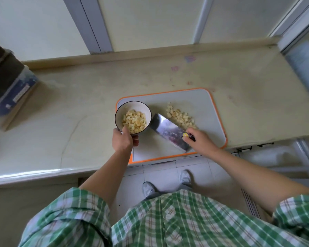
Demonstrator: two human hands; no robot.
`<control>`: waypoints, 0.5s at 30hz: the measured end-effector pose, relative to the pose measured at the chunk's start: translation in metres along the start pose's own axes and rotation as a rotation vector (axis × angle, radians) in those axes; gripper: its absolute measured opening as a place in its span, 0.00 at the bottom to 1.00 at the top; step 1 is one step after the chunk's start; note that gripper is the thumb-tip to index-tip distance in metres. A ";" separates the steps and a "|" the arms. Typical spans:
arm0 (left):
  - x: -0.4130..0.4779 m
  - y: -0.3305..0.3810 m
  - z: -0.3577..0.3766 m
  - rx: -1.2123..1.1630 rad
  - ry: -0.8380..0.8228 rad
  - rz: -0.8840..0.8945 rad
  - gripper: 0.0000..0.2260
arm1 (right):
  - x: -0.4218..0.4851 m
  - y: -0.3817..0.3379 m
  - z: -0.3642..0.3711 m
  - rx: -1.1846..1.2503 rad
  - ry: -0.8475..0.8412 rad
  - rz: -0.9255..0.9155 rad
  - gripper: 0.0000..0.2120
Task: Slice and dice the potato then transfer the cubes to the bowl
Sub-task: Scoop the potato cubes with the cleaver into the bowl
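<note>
Half the cubes [134, 121] sit in bowl [132, 106], left hand [123, 140] gripping its rim to steady it by cleaver [168, 132] that right hand [201, 139] clamps, prob. to scoop rest [180, 115].

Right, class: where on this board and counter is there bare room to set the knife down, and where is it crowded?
Free: the right side of the board, between the loose cubes and its orange edge; the counter left of the bowl. Crowded: mid-board, where bowl, knife, cubes, left hand and right hand meet.

Single head-worn view, looking steeply down, close over counter [96, 90]
</note>
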State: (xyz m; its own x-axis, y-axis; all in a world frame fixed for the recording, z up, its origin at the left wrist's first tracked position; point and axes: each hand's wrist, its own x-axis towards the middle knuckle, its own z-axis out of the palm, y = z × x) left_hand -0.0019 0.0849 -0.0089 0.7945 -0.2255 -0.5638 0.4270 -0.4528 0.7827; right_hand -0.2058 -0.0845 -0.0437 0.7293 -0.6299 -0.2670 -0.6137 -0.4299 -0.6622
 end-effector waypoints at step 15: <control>-0.038 -0.036 0.069 -0.114 0.325 -0.253 0.28 | 0.055 0.030 -0.062 -0.132 -0.159 -0.266 0.11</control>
State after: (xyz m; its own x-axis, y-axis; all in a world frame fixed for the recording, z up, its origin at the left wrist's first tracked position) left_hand -0.0774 0.0503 -0.0341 0.7452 0.1722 -0.6442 0.6568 -0.3563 0.6645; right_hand -0.2025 -0.1718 -0.0347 0.9009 -0.3798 -0.2100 -0.4218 -0.6524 -0.6297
